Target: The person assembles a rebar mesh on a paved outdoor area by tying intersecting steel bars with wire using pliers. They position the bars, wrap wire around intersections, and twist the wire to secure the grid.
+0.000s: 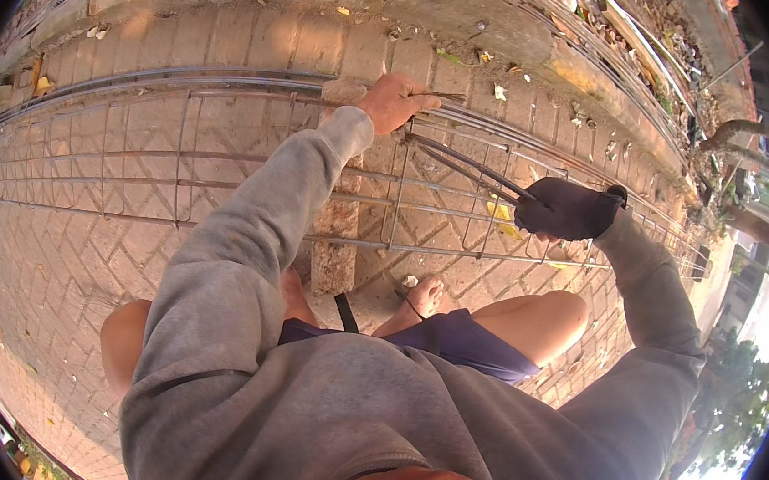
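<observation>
Gripping wires (452,96) in left hand (391,105), pincers (467,162) in right hand (568,210), rebar cage (180,159) over block (334,268)

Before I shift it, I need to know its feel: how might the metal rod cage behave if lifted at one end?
The metal rod cage would probably bow, being long with slender rods. Its crosswise hoops should help it keep its shape. It may pivot on the rough block that it crosses.

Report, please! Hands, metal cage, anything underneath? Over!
Bare left hand: holding thin dark wires. Dark-gloved right hand: gripping long-handled dark metal tool. Long grey-brown steel cage: lying across rough brown beam.
</observation>
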